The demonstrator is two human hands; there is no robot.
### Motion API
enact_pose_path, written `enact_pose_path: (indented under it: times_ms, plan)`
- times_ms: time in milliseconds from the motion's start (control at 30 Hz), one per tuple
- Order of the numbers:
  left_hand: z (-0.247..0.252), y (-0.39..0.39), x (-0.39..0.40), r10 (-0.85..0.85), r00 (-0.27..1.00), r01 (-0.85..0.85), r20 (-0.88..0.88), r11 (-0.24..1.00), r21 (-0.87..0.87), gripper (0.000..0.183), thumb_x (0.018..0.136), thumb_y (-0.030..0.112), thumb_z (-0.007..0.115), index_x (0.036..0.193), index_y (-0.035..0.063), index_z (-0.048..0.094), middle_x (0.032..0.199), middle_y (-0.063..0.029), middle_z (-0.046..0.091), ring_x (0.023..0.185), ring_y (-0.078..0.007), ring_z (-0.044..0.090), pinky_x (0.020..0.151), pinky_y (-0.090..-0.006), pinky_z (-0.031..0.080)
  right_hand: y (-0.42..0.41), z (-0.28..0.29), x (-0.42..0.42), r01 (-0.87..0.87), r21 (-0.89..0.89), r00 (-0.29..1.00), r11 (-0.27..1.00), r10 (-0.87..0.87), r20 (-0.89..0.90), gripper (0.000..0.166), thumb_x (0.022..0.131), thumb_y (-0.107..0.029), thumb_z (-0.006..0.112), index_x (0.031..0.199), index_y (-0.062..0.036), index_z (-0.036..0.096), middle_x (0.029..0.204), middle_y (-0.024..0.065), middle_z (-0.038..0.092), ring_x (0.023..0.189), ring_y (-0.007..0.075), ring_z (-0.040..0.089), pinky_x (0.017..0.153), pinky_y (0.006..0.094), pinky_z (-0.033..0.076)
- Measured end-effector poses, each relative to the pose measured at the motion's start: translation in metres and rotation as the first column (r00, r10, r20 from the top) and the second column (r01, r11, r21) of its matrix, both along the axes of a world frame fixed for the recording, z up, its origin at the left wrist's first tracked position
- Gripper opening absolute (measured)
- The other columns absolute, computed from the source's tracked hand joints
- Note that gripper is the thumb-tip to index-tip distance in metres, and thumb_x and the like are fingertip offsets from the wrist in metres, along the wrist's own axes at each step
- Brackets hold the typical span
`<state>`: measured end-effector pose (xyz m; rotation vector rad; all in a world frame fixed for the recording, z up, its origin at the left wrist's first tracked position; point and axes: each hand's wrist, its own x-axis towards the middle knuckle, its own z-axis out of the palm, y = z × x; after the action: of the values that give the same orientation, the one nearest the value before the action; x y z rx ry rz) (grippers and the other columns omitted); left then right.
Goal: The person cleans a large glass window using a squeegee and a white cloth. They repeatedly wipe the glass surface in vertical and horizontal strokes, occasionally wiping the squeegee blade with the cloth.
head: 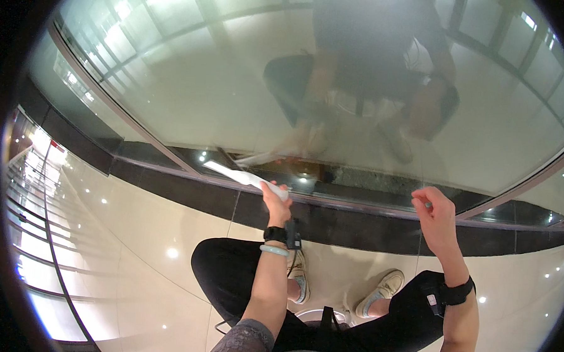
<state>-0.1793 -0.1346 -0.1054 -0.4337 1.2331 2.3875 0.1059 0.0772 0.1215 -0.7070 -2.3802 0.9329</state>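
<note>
My left hand (277, 201) is closed around the handle end of a white, flat, elongated tool (237, 175), whose exact kind I cannot tell. The tool's straight tip points up and left, close to the lower part of a large glass pane (210, 97); whether it touches the glass is unclear. To the right, my right hand (433, 215) is raised near the pane's bottom frame, fingers curled loosely, with no object visible in it. The pane carries a reflection of the seated person and of the white tool.
A metal frame (356, 206) borders the glass above a dark tiled ledge (317, 227). Glossy beige floor tiles (165, 265) surround my feet. Curved dark railings (48, 222) stand at far left. My knees are bent on both sides of my arms.
</note>
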Motion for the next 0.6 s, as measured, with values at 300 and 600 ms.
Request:
enact_pose_path:
  times_ms: [300, 600]
  plan:
    - [-0.037, 0.06, 0.164, -0.27, 0.916, 0.229, -0.296, 0.959, -0.166, 0.031, 0.103, 0.031, 0.047, 0.116, 0.0035, 0.042, 0.08, -0.0034, 0.045, 0.058, -0.0134, 0.054, 0.053, -0.03, 0.047, -0.006, -0.004, -0.009, -0.027, 0.037, 0.999, 0.999, 0.028, -0.019, 0.008, 0.087, -0.002, 0.061, 0.094, -0.0001, 0.062, 0.085, 0.0115, 0.062, 0.075, 0.0244, 0.063, 0.056, 0.0315, 0.049]
    - [0.162, 0.036, 0.026, -0.02, 0.746, -0.262, -0.665, 0.91, -0.321, 0.035, 0.102, 0.033, 0.05, 0.109, -0.0015, 0.046, 0.082, -0.0071, 0.05, 0.055, -0.0158, 0.056, 0.048, -0.0285, 0.044, -0.012, -0.003, 0.0, -0.072, 0.05, 0.995, 0.996, 0.075, -0.061, 0.009, 0.085, -0.002, 0.063, 0.093, -0.0006, 0.061, 0.084, 0.0116, 0.062, 0.077, 0.028, 0.061, 0.065, 0.036, 0.048]
